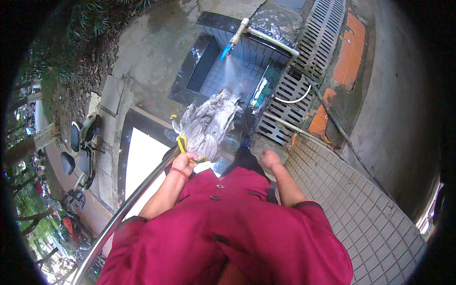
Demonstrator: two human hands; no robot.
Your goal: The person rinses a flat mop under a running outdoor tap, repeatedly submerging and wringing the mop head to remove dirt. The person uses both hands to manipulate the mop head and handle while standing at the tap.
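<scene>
My left hand (183,163), with a red bead bracelet at the wrist, grips a mop at the top of its head, by a yellow-and-green band (182,143). From there the shiny metal mop handle (123,208) slants back past my left side. Grey-white and wet, the mop head (210,123) hangs over the near side of a tiled basin (210,80). Water sprays from a tap with a blue lever (226,52) toward the mop's far end. My right hand (269,158) hangs at my right side, fingers curled, with nothing visible in it.
Slotted drain grates (285,117) run along the basin's right. A pale pipe (295,127) and a dark hose (336,123) cross the ground there. A tiled slab (342,192) lies right of me. Parked scooters (85,142) stand at left, near plants.
</scene>
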